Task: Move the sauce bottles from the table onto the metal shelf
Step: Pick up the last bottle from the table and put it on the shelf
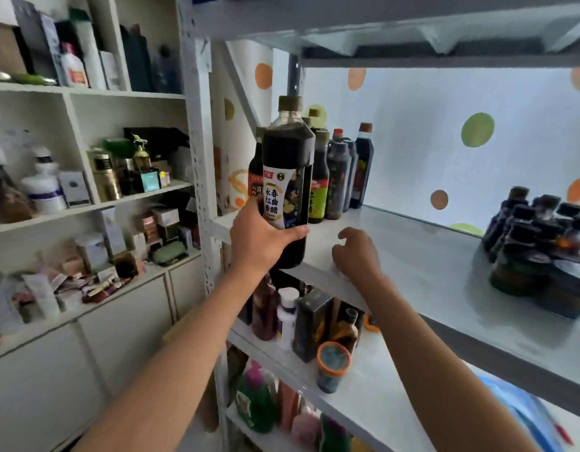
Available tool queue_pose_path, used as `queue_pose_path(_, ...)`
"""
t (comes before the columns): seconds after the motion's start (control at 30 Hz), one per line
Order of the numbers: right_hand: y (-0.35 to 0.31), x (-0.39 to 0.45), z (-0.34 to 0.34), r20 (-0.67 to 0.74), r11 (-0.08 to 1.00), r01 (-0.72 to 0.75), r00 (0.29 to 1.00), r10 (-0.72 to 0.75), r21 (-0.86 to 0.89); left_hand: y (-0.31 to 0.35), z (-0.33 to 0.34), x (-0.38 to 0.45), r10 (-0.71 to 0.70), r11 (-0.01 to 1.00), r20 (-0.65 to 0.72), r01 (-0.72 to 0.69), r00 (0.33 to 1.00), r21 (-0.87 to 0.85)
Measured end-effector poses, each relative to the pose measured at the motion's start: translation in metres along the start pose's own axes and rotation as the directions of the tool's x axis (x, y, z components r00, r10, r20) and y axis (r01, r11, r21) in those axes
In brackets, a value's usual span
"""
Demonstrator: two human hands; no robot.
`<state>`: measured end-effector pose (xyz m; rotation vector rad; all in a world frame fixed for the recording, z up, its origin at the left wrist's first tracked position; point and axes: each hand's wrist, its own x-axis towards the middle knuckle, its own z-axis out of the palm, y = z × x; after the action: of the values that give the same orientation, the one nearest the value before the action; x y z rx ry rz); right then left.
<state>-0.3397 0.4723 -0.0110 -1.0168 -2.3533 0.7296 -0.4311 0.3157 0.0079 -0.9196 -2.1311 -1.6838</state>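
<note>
My left hand (261,236) grips a tall dark sauce bottle (288,164) with a white label, held upright at the front left edge of the metal shelf (412,256). Its base hangs just past the shelf's front lip. My right hand (357,252) hovers over the shelf surface to the right of the bottle, fingers loosely curled and holding nothing. A row of dark sauce bottles (337,171) stands at the back left of the same shelf. A cluster of small dark bottles (539,243) stands at the right end.
A white upright post (197,141) of the metal shelf stands left of the bottle. Lower shelves hold jars, a black box (313,324) and bottles. A white cabinet (86,197) full of cosmetics stands at left. An upper shelf board (396,24) hangs overhead.
</note>
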Motion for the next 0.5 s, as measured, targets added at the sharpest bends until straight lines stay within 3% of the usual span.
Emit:
queue_pose_path(0.23,0.013,0.030,0.016,0.067,0.940,0.005,0.998,0.019,-0.340,-0.026,0.047,0.050,-0.028,0.999,0.040,0.026,0.999,0.033)
queue_pose_path(0.5,0.024,0.044,0.025,0.056,0.926,0.027,0.998,-0.006,-0.377,-0.033,0.096,0.073,-0.037,0.999,-0.004,0.037,0.999,-0.009)
